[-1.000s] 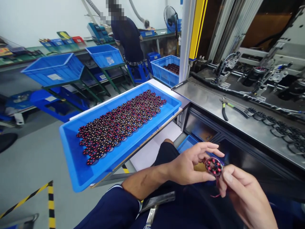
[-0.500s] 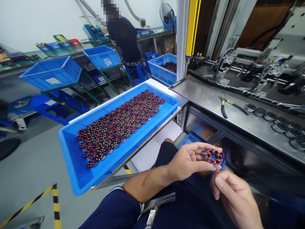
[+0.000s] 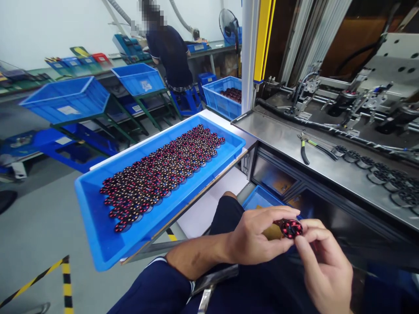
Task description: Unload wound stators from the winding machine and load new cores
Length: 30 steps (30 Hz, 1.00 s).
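Note:
A small round motor stator [image 3: 291, 229] with red wire coils is held up in front of my lap. My left hand [image 3: 262, 235] grips it from the left, thumb below and fingers along its upper edge. From the right, my right hand [image 3: 327, 261] pinches its rim between thumb and index finger. To the left, a long blue tray [image 3: 94, 237] holds many similar stators [image 3: 163, 170], packed close together in rows.
Cutting pliers [image 3: 304, 148] lie on the metal bench [image 3: 271, 131], left of several black-and-silver round parts [image 3: 379, 170]. Machine fixtures [image 3: 347, 98] stand behind. Another blue bin [image 3: 258, 198] is below the bench. A co-worker [image 3: 170, 56] sits at the far bench.
My right hand has moved up and now touches the stator, which has turned in my left hand. Its coils face a different way. The view has shifted slightly.

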Available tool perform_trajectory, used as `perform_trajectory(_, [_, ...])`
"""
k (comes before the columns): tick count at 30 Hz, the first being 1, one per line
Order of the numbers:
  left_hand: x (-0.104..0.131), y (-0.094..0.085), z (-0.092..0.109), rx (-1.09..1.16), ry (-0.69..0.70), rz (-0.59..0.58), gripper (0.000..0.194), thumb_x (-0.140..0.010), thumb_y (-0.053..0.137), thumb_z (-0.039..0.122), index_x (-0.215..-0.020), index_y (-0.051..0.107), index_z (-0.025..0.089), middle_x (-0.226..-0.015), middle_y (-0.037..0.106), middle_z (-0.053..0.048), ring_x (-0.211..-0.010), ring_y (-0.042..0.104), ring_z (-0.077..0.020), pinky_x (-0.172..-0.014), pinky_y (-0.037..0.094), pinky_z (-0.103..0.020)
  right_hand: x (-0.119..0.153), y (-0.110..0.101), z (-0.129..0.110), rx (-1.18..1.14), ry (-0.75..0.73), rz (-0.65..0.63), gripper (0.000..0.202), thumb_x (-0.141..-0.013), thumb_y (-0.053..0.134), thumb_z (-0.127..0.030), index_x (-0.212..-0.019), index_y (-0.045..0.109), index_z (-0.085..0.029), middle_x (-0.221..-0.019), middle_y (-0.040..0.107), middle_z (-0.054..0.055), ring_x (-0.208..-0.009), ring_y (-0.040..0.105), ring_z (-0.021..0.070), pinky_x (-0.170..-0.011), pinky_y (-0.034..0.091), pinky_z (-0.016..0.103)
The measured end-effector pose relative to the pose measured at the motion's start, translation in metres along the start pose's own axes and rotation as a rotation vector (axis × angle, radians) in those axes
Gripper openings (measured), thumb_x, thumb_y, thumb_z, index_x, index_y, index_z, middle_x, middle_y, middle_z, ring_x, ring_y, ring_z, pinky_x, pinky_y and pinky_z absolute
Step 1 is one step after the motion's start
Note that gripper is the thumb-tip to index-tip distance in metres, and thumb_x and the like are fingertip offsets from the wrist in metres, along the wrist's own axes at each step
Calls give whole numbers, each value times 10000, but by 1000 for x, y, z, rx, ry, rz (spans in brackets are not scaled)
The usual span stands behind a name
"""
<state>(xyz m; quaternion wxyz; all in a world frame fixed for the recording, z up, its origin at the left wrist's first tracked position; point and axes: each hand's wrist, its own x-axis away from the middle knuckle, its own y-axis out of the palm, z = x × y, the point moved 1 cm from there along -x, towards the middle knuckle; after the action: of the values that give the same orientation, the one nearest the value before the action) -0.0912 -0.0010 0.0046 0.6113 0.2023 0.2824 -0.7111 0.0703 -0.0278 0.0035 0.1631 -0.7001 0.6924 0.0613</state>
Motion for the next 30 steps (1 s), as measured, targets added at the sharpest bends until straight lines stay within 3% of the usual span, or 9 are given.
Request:
perform_trajectory(2, [0, 1, -1, 99, -85, 11, 423, -772, 773, 156, -1178, 661, 126, -1176, 749, -165, -1032, 748, -227, -903, 618, -306, 1, 4, 1, -41, 26, 61, 121, -953, 593, -232, -835, 567, -219, -883, 591, 25, -801, 593, 122, -694, 508, 219])
perform_trajectory(5, [0, 2, -4, 364, -326, -13, 422, -771, 773, 185, -1170, 667, 97, -1089, 757, -165, -883, 757, -197, -791, 619, -265, 5, 7, 6, -72, 46, 131, 138, -947, 612, -251, -822, 571, -210, -860, 613, 23, -791, 597, 112, -660, 490, 193])
perform_trajectory(8, [0, 2, -7, 486, -426, -21, 436, -740, 810, 217, -1142, 685, 101, -1029, 748, -141, -886, 740, -194, -814, 610, -283, 7, 6, 10, -81, 66, 125, 144, -937, 629, -257, -811, 581, -207, -845, 621, 24, -780, 602, 111, -641, 486, 186])
perform_trajectory(16, [-3, 1, -5, -17, 95, 21, 389, -734, 788, 178, -1104, 688, 109, -1018, 761, -148, -937, 750, -215, -861, 626, -306, 3, 1, 7, -182, 38, 13, 67, -908, 663, -243, -902, 600, -220, -960, 596, 40, -860, 611, 134, -737, 535, 238])
perform_trajectory(19, [-4, 2, -3, -7, 100, 35, 381, -725, 791, 171, -1085, 684, 110, -997, 771, -143, -922, 755, -205, -858, 628, -292, 5, 4, 12, -234, 141, 83, 135, -948, 617, -274, -837, 590, -202, -923, 580, 34, -841, 595, 125, -740, 517, 241])
perform_trajectory(24, [-5, 1, -4, 30, 58, 55, 370, -714, 787, 185, -1066, 689, 125, -984, 778, -126, -898, 758, -197, -840, 631, -280, 10, 6, 27, -290, 237, 170, 139, -958, 603, -322, -893, 619, -200, -941, 622, 55, -853, 626, 148, -742, 517, 267])
perform_trajectory(26, [-5, 1, -5, 9, 70, 54, 370, -713, 791, 182, -1062, 690, 113, -983, 777, -138, -902, 759, -204, -839, 632, -280, 9, 4, 26, -282, 165, 186, 95, -928, 643, -292, -988, 629, -219, -1006, 626, 57, -915, 632, 153, -801, 526, 277])
perform_trajectory(28, [-5, 2, -4, -11, 100, 42, 376, -716, 792, 180, -1070, 687, 109, -983, 776, -144, -910, 759, -209, -845, 631, -285, 6, 0, 20, -228, 36, 188, 247, -854, 722, -226, -1083, 631, -235, -1099, 615, 65, -1017, 622, 169, -887, 521, 302])
perform_trajectory(30, [-5, 2, -3, -23, 123, 19, 380, -729, 784, 174, -1089, 681, 116, -994, 775, -139, -924, 757, -208, -853, 630, -287, 3, -2, 11, -113, -81, 157, 270, -804, 753, -164, -1049, 660, -226, -1108, 606, 70, -1057, 604, 183, -906, 512, 309])
